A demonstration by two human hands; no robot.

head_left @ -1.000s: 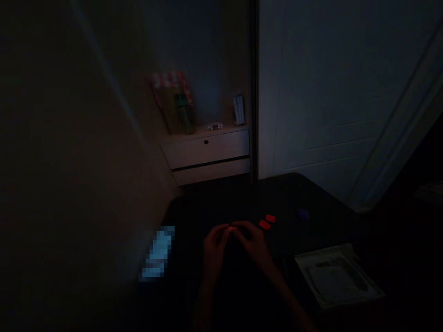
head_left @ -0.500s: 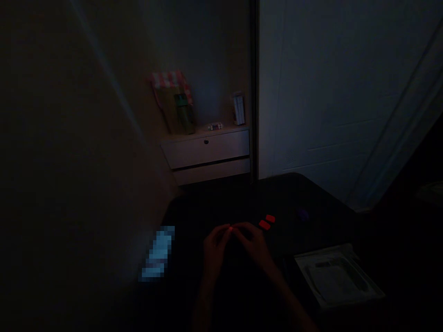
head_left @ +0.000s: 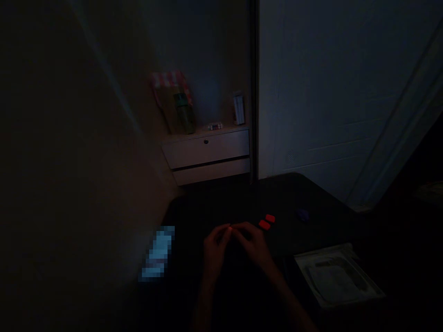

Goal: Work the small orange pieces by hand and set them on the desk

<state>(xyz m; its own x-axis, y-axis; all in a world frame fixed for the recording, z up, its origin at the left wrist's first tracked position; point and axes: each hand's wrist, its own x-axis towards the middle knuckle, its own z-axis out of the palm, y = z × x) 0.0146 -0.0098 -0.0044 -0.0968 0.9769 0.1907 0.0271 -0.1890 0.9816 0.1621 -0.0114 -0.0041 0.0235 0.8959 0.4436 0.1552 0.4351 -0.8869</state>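
Note:
In the dim room my left hand (head_left: 215, 245) and my right hand (head_left: 253, 241) meet fingertip to fingertip over the dark table (head_left: 221, 200). Both are closed in a pinch around a small bright red piece (head_left: 230, 228); most of it is hidden by the fingers, and its kind cannot be made out. Just beyond my right hand lie two flat red pieces with rounded corners, a nearer one (head_left: 264, 225) and a farther one (head_left: 270, 218), side by side on the table.
A purple object (head_left: 303, 215) lies farther right on the table. At the lower right is a pale, shallow box or tray (head_left: 302, 265). A pixelated bright screen (head_left: 158, 253) is at the left. Behind stands a white drawer cabinet (head_left: 211, 152) with a green bottle (head_left: 186, 115) on top.

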